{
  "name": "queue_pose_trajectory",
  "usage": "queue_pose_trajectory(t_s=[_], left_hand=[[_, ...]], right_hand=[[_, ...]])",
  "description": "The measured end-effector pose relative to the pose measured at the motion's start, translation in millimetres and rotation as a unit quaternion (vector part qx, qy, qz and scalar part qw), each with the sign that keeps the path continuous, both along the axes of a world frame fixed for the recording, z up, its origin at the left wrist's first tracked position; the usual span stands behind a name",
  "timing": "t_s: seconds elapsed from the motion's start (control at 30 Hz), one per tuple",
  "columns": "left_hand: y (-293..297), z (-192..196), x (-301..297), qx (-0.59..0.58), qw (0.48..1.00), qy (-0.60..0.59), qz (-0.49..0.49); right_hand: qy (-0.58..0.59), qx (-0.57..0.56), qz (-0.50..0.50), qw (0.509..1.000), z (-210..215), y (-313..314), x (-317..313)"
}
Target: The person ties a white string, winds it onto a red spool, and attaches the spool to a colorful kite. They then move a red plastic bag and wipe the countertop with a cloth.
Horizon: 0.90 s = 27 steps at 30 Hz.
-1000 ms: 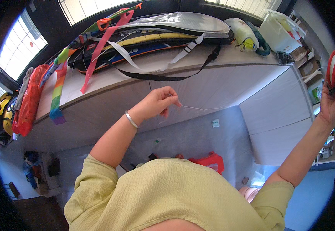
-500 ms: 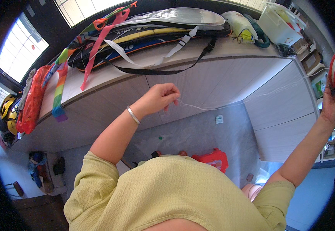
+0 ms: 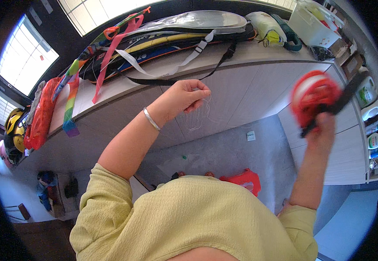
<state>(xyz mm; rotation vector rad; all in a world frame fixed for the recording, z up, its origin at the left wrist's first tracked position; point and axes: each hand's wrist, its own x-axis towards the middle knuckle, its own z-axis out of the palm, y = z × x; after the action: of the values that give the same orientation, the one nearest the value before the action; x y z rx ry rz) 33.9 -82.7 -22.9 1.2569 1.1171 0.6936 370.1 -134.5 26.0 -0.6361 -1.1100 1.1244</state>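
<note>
1. Grey cabinet fronts and a grey floor [image 3: 241,152] filled the centre of the frame; a long bench [image 3: 258,52] curved across the top.
2. Left hand [image 3: 182,98], at centre, had its fingers [image 3: 197,93] pinched together on a thin pale line [image 3: 200,117] that hung in loose loops.
3. Right hand [image 3: 321,130], at right, was clamped on a red reel [image 3: 313,100].
4. Winding would go best with the line kept lightly taut and the loops cleared.
5. Boards, straps [image 3: 184,65] and a striped ribbon [image 3: 71,100] lay on the bench.
</note>
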Motion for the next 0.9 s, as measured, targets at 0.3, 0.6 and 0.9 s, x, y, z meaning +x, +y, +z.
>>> queue_pose_trajectory(t_s=[0.3,0.6,0.9], left_hand=[[1.8,21.3,17.8,0.022,1.000,-0.002,0.022],[-8.8,24.3,20.3,0.070,0.993,0.089,-0.015],[-60.2,-4.6,36.6,0.326,0.911,0.243,-0.066]], right_hand=[[-0.249,-0.189,0.123,0.942,-117.1,-11.5,-100.2],[-0.277,-0.225,0.123,0.926,-136.7,5.2,-118.4],[0.267,-0.336,0.188,0.883,-146.8,13.3,-132.4]])
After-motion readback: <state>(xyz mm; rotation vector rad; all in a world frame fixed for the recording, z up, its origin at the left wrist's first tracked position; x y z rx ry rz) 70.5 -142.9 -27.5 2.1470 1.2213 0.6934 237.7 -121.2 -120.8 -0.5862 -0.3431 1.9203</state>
